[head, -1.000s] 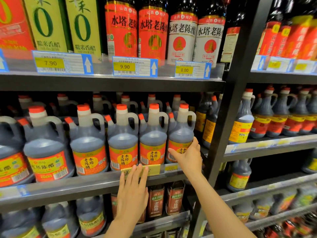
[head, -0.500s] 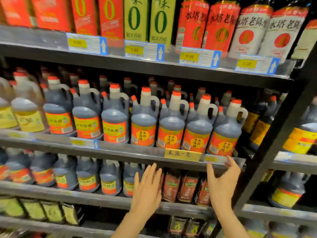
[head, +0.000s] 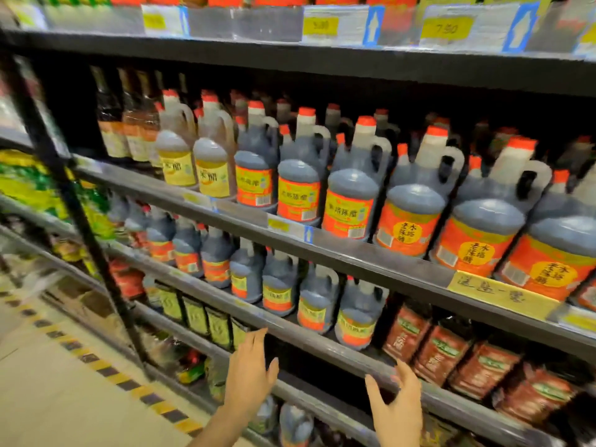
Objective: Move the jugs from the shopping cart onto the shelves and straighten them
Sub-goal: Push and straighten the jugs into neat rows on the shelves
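Dark vinegar jugs with red caps and orange labels (head: 409,217) stand in a row on the middle shelf (head: 338,250). Smaller dark jugs (head: 317,301) fill the shelf below it (head: 290,329). My left hand (head: 250,379) hovers open, fingers apart, just under that lower shelf's front edge. Off to its right, my right hand (head: 398,406) is open too, fingertips near the same edge. Neither hand holds anything. The shopping cart is out of view.
Two yellow-labelled jugs (head: 196,166) and slim bottles (head: 122,124) stand at the middle shelf's left end. Brown pouches (head: 451,356) lie low on the right. A black upright post (head: 74,214) divides the shelving. Tiled floor with a striped line (head: 106,372) lies at lower left.
The view has swung left and down. Both hands have dropped from the middle shelf's edge to the lower shelf's edge; my right hand has let go of the jug it touched.
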### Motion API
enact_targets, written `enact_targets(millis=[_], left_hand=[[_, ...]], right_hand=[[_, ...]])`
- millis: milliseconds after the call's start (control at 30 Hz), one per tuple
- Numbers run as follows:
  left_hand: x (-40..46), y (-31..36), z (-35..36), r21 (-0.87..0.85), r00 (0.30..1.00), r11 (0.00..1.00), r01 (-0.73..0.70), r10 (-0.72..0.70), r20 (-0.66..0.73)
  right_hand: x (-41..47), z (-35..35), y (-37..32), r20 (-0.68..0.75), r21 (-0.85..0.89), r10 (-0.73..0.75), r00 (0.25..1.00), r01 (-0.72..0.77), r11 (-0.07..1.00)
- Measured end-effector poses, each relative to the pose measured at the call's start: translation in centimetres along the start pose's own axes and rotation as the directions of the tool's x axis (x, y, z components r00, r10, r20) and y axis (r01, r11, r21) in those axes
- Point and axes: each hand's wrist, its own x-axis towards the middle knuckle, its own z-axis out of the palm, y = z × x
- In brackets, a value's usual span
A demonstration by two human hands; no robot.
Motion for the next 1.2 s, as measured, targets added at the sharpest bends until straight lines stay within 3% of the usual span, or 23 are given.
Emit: enact_targets(millis=[200, 333, 500, 667, 967, 1200], left_hand=[[5.5, -1.0, 4.9, -0.179, 0.998, 0.982, -0.056, 0.059, 0.012], [9.4, 0.9, 7.7, -0.442, 0.999, 0.896, -0.043, 0.048, -0.001], [12.6, 2.2, 9.0, -0.609, 0.998, 0.791, -0.054, 0.065, -0.004], [13.3, 2.3, 9.6, -0.624, 0.996, 0.781, -0.022, 0.069, 0.052], [11.9, 3.2, 10.2, -0.553, 0.995, 0.833, 0.016, -0.066, -0.070], [11.6, 3.8, 9.9, -0.489, 0.991, 0.872, 0.025, -0.085, -0.101]], right_hand=[[3.9, 7.1, 0.1, -0.049, 0.073, 0.045, 0.998, -0.041, 0.996], [7.4, 9.8, -0.2, -0.194, 0.047, 0.024, 0.981, -0.016, 0.999], [9.7, 11.8, 0.8, -0.261, -0.038, 0.019, 0.965, -0.030, 0.999], [10.9, 12.3, 0.5, -0.321, -0.039, 0.085, 0.943, -0.102, 0.994], [10.6, 8.9, 1.6, -0.163, 0.013, -0.059, 0.985, 0.062, 0.998], [10.3, 8.9, 1.9, -0.190, -0.019, -0.092, 0.977, 0.090, 0.996]])
